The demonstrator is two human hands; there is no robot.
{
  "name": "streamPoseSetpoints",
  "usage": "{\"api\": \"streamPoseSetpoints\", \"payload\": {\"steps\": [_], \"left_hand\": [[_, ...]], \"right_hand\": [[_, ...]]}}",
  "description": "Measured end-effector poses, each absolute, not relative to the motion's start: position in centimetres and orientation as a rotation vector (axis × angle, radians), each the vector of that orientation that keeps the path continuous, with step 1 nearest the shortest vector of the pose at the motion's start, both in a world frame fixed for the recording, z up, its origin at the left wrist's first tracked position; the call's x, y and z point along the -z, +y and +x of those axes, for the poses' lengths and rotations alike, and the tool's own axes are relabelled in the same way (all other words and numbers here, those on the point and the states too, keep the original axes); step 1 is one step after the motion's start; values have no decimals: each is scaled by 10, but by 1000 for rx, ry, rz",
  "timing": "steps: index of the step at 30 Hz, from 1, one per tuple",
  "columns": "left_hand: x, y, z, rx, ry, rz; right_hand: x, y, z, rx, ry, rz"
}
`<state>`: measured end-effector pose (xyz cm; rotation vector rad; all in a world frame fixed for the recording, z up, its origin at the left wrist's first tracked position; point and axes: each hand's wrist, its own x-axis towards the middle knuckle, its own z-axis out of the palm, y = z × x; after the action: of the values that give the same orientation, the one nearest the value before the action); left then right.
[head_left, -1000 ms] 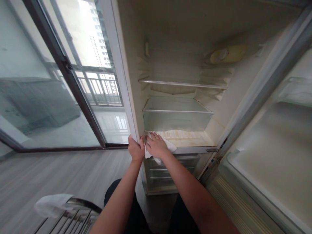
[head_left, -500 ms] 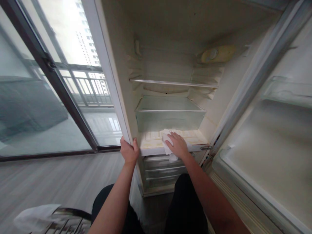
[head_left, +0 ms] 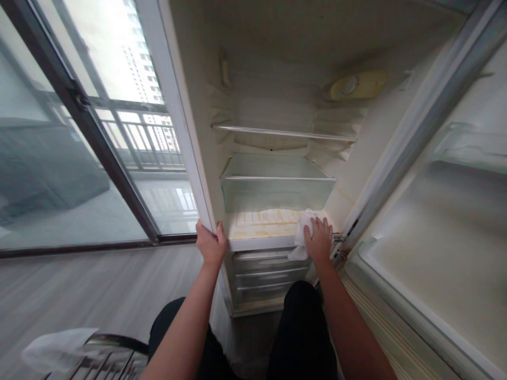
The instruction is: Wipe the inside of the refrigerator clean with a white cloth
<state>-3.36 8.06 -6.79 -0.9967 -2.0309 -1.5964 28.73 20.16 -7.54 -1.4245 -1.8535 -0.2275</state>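
Note:
An open refrigerator (head_left: pixel 273 244) stands in front of me. My left hand (head_left: pixel 211 241) is closed around the lower left edge of its frame. Under my right hand (head_left: pixel 319 238) is a crumpled white cloth (head_left: pixel 304 227), pressed against the right part of the fridge floor (head_left: pixel 257 231). One end of the cloth hangs over the front lip. Yellowish stains mark the ribbed floor. Just above sits a clear drawer (head_left: pixel 277 195), and higher up runs a glass shelf (head_left: pixel 283 132).
The fridge door (head_left: pixel 439 232) is swung open on the right. Lower clear drawers (head_left: pixel 269 277) sit below the lip. At left is a sliding glass door (head_left: pixel 95 153) to a balcony. A metal rack (head_left: pixel 114 361) with a white cloth (head_left: pixel 59 348) on it stands at bottom left.
My right hand has slid to the right along the fridge floor with the white cloth. More of the stained floor shows. My left hand stays on the frame edge.

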Motion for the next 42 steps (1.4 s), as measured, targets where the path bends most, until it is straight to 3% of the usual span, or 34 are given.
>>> {"api": "streamPoseSetpoints", "payload": {"steps": [14,32,42], "left_hand": [[64,79,-29,1603,-2082,-986],[66,81,-27,1628,-2083,-930],[64,80,-27,1684,-2054,-964]], "right_hand": [[90,180,280,183,-1851,-1424],[23,198,227,-90,-1890,-2009],[19,176,188,-160,-2310,-1673]]}}
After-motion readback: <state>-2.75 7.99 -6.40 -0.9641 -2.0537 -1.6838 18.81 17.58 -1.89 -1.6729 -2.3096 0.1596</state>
